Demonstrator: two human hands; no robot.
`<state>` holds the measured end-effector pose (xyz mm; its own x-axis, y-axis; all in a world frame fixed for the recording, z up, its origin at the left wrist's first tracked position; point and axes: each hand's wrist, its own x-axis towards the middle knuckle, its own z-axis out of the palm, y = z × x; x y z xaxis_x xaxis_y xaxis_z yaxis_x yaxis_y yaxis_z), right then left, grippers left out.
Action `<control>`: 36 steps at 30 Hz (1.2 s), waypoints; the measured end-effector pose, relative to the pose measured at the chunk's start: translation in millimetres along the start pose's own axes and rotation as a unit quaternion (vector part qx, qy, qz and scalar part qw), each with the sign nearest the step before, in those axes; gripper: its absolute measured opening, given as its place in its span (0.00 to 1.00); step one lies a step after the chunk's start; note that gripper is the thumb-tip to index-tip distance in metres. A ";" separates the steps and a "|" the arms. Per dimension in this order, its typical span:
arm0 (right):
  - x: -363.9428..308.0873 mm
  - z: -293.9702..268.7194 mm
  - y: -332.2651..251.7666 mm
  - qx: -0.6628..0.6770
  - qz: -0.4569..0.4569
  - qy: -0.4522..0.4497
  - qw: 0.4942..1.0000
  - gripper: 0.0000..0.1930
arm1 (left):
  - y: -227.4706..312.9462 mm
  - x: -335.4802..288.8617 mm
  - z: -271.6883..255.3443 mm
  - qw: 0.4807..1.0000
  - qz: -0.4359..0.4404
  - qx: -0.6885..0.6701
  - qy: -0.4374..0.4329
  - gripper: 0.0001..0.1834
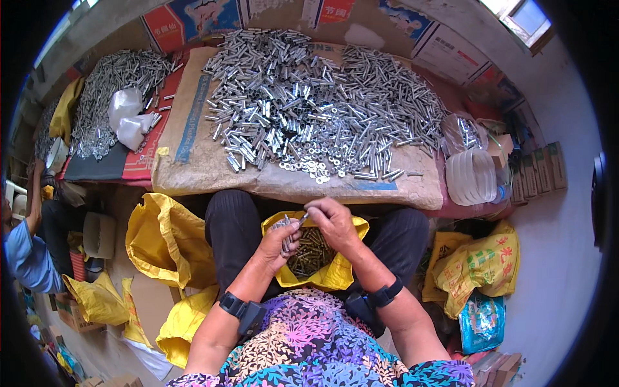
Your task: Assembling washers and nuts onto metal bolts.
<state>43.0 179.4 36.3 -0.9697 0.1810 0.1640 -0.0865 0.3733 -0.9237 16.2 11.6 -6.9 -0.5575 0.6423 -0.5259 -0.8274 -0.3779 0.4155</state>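
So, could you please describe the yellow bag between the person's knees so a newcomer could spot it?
Find the wide work surface heaped with silvery metal parts, then the dark-trousered knees before it. Between those knees sits the open yellow bag. Unlike the other yellow bags, it shows brass-coloured pieces inside.

Glossy metal tubes [380, 87], creased plastic bag [340, 274], cloth trousers [398, 242]

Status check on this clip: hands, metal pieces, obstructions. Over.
Left hand gripping several silvery metal pieces; right hand pinching a slim piece beside it. Yellow bag open below, brass-toned pieces inside. Nothing visibly blocking the hands.
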 end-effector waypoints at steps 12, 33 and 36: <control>55.0 -33.3 10.3 -0.355 -0.053 0.042 0.932 0.06 | 17.1 2.8 1.2 0.999 0.021 -0.046 -0.010 0.07; 52.2 -39.6 20.7 -0.217 -0.051 0.078 0.972 0.04 | 14.8 1.5 -4.7 0.999 0.035 -0.011 -0.012 0.08; 44.7 -29.6 11.4 -0.197 -0.094 0.103 0.970 0.03 | 15.0 0.5 -4.3 0.999 0.041 -0.009 -0.009 0.08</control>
<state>5.4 218.6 43.3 -0.8759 0.2383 0.4196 -0.1242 0.7288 -0.6733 3.2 3.3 -4.0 -0.6226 0.6200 -0.4774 -0.7799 -0.4421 0.4430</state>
